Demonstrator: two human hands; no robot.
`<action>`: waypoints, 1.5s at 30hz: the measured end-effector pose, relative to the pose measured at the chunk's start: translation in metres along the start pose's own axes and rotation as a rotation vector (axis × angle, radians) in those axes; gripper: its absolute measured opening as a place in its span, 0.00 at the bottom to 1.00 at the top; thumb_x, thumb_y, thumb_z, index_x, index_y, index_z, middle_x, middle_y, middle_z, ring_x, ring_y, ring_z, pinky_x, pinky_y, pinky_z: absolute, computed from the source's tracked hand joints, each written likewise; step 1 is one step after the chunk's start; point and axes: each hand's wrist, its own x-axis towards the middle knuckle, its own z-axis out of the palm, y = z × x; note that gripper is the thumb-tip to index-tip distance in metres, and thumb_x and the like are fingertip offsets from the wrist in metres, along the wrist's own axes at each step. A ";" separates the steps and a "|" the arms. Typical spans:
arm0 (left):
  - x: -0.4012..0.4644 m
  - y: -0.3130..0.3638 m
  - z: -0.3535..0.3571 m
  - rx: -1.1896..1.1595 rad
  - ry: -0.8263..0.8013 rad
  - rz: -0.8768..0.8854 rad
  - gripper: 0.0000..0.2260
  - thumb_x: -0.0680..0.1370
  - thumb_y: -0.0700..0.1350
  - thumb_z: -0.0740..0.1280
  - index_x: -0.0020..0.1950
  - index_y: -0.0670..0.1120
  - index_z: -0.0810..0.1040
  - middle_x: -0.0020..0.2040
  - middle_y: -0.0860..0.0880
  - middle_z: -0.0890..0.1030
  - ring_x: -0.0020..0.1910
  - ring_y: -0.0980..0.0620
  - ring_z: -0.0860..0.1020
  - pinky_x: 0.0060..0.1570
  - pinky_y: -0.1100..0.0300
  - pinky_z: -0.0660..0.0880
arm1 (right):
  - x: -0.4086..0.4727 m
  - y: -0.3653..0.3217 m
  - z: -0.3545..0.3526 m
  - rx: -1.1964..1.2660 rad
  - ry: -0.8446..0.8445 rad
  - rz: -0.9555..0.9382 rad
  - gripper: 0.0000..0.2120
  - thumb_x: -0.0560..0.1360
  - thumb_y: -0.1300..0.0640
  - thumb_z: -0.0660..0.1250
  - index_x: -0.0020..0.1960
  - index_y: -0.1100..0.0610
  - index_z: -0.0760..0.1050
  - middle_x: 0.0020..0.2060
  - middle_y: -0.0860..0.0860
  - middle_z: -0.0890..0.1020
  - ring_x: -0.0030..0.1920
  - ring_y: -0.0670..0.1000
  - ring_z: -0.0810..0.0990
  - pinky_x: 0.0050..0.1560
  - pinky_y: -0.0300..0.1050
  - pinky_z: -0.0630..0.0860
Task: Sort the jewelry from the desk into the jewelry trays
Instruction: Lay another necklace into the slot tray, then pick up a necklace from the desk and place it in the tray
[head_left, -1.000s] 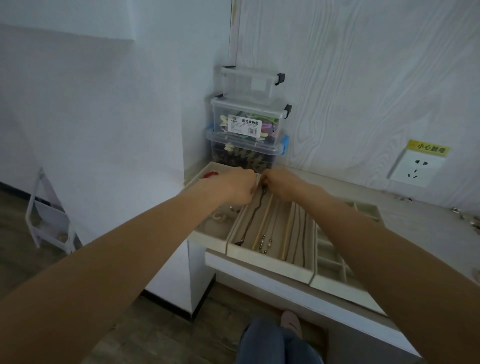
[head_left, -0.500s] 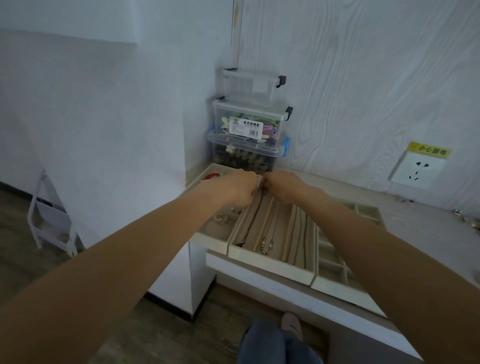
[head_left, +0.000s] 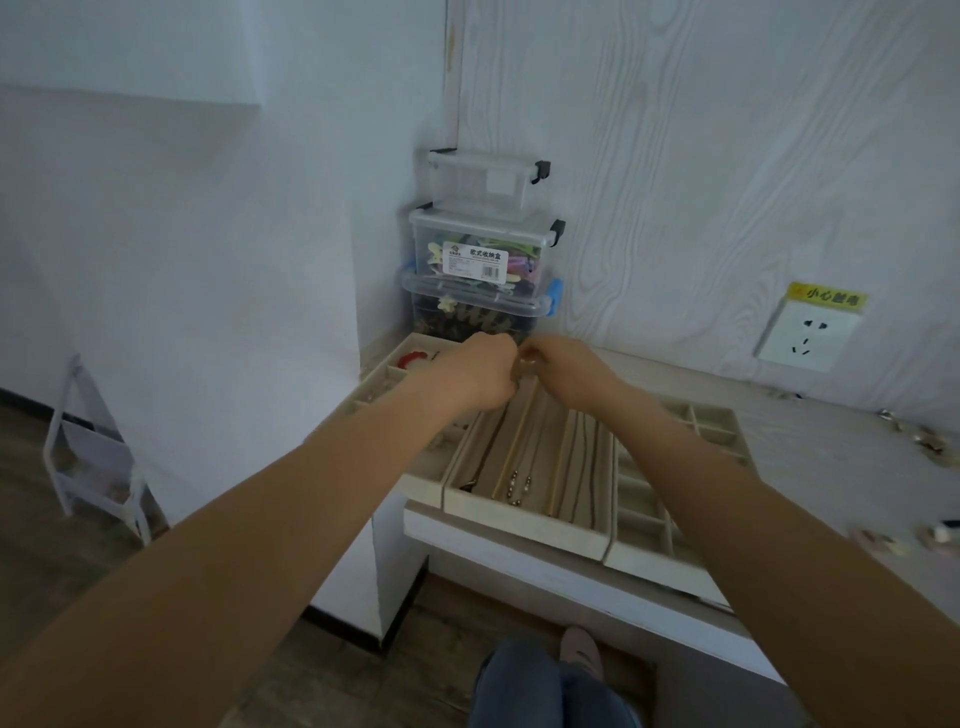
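Both bare forearms are reaching forward and converging. The left hand (head_left: 480, 371) and right hand (head_left: 563, 369) are meeting knuckle to knuckle, fingers curling inward, fingertips pinching something small between them; what each grip holds cannot be told.

A pale desk (head_left: 810, 447) is running across the lower right of the frame; three beige trays (head_left: 524, 519) are lying side by side at its left end; stacked clear boxes (head_left: 480, 291) are standing behind them at centre; small loose jewelry pieces (head_left: 924, 447) are lying at the right edge.

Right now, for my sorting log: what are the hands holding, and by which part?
Both hands pinch something small between them over the necklace tray; what it is cannot be told.
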 end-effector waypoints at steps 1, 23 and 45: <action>0.000 0.005 0.000 -0.008 0.010 0.008 0.11 0.77 0.40 0.61 0.58 0.41 0.77 0.53 0.44 0.79 0.50 0.45 0.78 0.52 0.51 0.76 | -0.009 0.003 -0.005 0.025 0.007 0.014 0.15 0.78 0.63 0.55 0.63 0.60 0.73 0.60 0.58 0.77 0.59 0.57 0.75 0.61 0.53 0.71; 0.050 0.284 0.068 -0.286 -0.029 0.427 0.15 0.79 0.37 0.58 0.65 0.42 0.74 0.65 0.44 0.75 0.64 0.47 0.72 0.61 0.60 0.67 | -0.226 0.244 -0.094 0.055 0.155 0.618 0.23 0.80 0.60 0.56 0.74 0.57 0.60 0.74 0.53 0.61 0.72 0.53 0.63 0.68 0.42 0.59; 0.148 0.420 0.174 -0.010 -0.332 0.542 0.20 0.79 0.45 0.58 0.72 0.48 0.67 0.70 0.45 0.70 0.68 0.45 0.68 0.65 0.48 0.68 | -0.219 0.398 -0.114 -0.030 0.085 0.980 0.11 0.76 0.62 0.65 0.37 0.60 0.67 0.39 0.53 0.73 0.44 0.52 0.75 0.34 0.39 0.68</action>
